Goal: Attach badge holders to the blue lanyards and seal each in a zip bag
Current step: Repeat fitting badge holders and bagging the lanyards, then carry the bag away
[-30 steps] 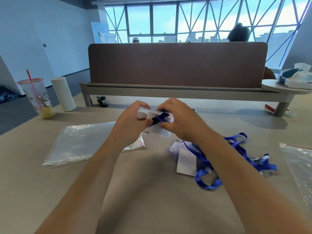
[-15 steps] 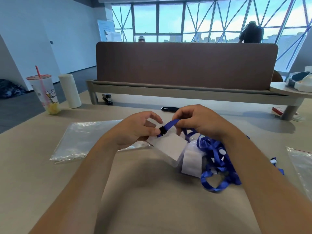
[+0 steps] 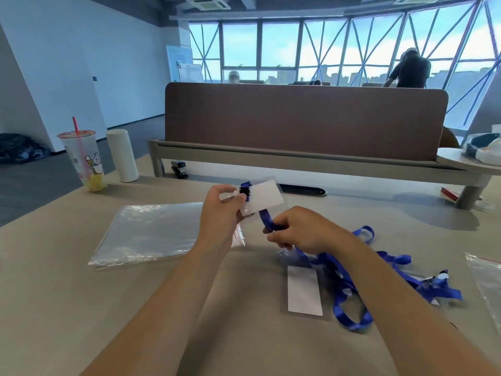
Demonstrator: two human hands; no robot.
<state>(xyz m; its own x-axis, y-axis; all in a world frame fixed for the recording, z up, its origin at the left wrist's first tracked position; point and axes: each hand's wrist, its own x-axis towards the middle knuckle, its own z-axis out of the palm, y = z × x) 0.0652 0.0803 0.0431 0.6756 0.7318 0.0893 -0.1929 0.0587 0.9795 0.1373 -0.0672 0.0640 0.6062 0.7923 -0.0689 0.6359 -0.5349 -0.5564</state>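
My left hand (image 3: pixel 219 210) is closed in a pinch on the clip end of 1 badge holder (image 3: pixel 264 198), thumb and fingers on either side of the black clip (image 3: pixel 245 193); the holder is up off the table (image 3: pixel 81 308), tilted, its white card towards me. The blue lanyard (image 3: pixel 267 219) runs from that clip down behind the holder into my right hand (image 3: pixel 301 230); those fingers are curled round the strap, thumb pressed against it, and the hand hangs just above the tabletop. From there the strap drops into the loose heap of lanyards (image 3: pixel 352 278) on my right. A 2nd badge holder (image 3: pixel 304 293) lies flat beside the heap, touching it. A stack of clear zip bags (image 3: pixel 151 232) lies flat under my left wrist; another zip bag (image 3: pixel 488 278) shows at the right edge. Far left stand a drink cup (image 3: pixel 84 158) with a red straw and a white roll (image 3: pixel 122 156); a stapler (image 3: pixel 179 169) sits under the brown divider (image 3: pixel 298 118).
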